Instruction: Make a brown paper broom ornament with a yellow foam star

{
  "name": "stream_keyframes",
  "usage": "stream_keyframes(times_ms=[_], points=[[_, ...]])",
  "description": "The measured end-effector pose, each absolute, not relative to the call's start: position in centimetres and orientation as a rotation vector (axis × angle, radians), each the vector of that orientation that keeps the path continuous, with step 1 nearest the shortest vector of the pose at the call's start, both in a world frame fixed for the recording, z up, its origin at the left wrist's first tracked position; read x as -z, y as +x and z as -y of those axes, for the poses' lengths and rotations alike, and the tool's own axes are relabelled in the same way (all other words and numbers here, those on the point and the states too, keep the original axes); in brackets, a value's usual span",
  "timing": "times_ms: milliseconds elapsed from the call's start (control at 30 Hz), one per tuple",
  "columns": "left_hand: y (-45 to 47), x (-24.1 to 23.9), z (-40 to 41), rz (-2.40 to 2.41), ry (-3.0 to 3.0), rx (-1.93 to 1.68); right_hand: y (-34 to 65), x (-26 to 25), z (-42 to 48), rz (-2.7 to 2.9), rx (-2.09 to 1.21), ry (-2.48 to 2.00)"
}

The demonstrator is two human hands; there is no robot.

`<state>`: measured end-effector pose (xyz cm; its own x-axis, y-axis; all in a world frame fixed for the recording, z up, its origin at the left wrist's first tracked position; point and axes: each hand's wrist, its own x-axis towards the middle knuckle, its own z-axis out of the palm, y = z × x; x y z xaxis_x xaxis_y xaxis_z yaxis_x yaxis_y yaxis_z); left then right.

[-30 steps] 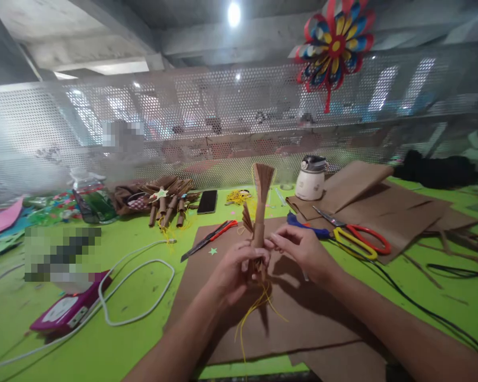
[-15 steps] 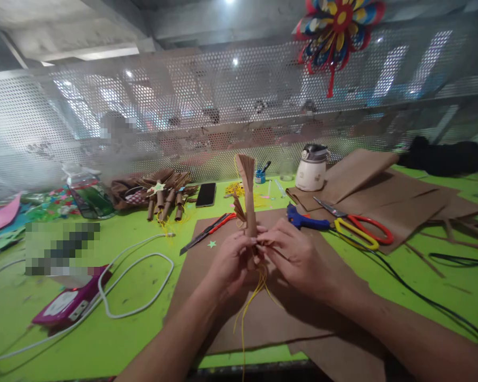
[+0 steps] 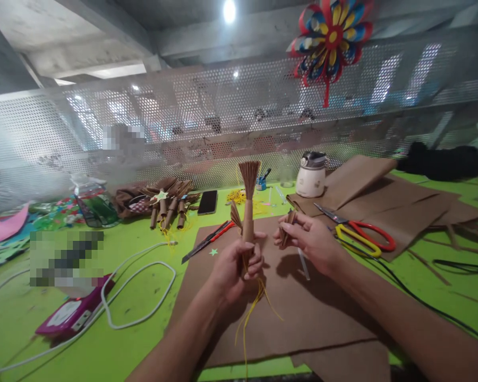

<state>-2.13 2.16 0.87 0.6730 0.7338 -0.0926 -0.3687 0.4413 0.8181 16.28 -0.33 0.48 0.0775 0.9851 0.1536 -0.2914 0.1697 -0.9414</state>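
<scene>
My left hand (image 3: 235, 265) is closed round the lower stem of a rolled brown paper craft (image 3: 247, 207). The craft stands upright, fans out at the top and has a small pleated leaf on its left side. Yellow strings (image 3: 250, 313) hang from its base below my fist. My right hand (image 3: 308, 239) is a little to the right, apart from the stem, and pinches a small pleated brown paper piece (image 3: 287, 223). Both hands hover over a brown paper sheet (image 3: 287, 318) on the green table (image 3: 83, 339).
Red-and-yellow scissors (image 3: 358, 233), a utility knife (image 3: 207, 240), a phone (image 3: 207, 201), finished paper crafts (image 3: 167, 204), a white jar (image 3: 311, 175), a white cable (image 3: 139, 286), a pink device (image 3: 69, 313), more brown paper (image 3: 402, 204) and a black cord (image 3: 422, 302) lie around. A perforated metal screen (image 3: 183, 122) backs the table.
My right hand has drawn away from the stem to the right, now with a small pleated paper piece in its fingers. The left hand still holds the craft upright.
</scene>
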Motion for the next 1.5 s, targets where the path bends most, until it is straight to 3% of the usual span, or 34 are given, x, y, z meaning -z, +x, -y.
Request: stream_keyframes(times_ms=[233,900,1000,1200,1300,1500], points=[[-1.5,-0.7,-1.9,-0.72,1.051,-0.801,15.8,-0.5,0.5,0.961,-1.346,-0.88],[-1.3,-0.5,-2.2,-0.68,1.085,-0.786,15.8,0.0,0.3,1.068,-1.446,-0.845],[-1.1,-0.5,-2.4,-0.734,1.036,-0.856,17.7,-0.3,-0.3,1.241,-1.244,-1.06],[-1.1,-0.3,-2.8,-0.806,1.037,-0.967,23.4,-0.1,-2.5,1.816,-0.073,-1.983],[-1.2,-0.1,-2.7,-0.802,1.02,-0.967,24.2,1.1,-3.2,1.981,0.016,-2.197],[-1.4,-0.5,-2.2,-0.762,1.058,-0.932,23.3,3.3,-4.7,1.933,-0.045,-2.192]])
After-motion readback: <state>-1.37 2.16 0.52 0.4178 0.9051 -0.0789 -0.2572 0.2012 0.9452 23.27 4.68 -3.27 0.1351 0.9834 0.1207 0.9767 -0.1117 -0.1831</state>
